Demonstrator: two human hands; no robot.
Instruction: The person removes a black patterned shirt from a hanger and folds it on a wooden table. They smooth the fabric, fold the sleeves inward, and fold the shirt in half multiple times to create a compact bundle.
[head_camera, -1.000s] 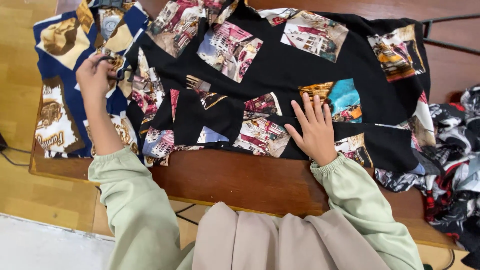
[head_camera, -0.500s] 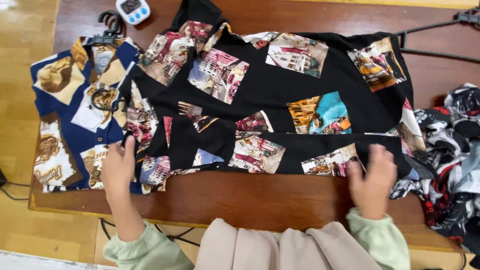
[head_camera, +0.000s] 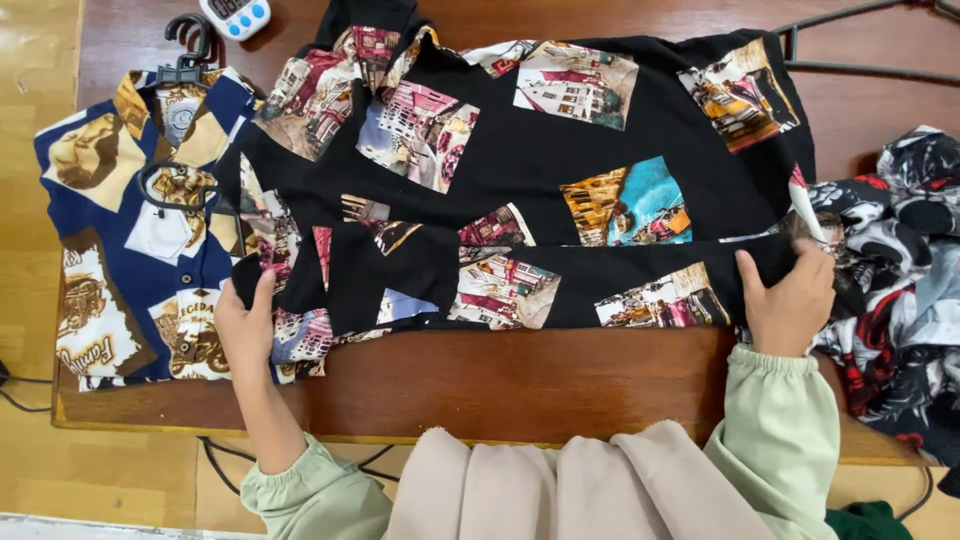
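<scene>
A black shirt (head_camera: 560, 160) printed with square town pictures lies spread across the brown wooden table (head_camera: 520, 385). Its near edge is folded over into a long band (head_camera: 560, 285). My left hand (head_camera: 245, 325) pinches the left end of that band, thumb on top. At the right end my right hand (head_camera: 790, 300) grips the fold the same way. Both arms wear pale green sleeves.
A navy and tan printed shirt (head_camera: 110, 250) on a black hanger (head_camera: 185, 55) lies at the table's left end. A heap of black, red and white patterned clothes (head_camera: 900, 290) sits at the right. A small white timer (head_camera: 235, 15) and a second black hanger (head_camera: 860, 50) rest at the far edge.
Both hands came down from the shirt's upper left and middle to the near edge. They took hold of it at each end, and the edge now lies folded over as a band.
</scene>
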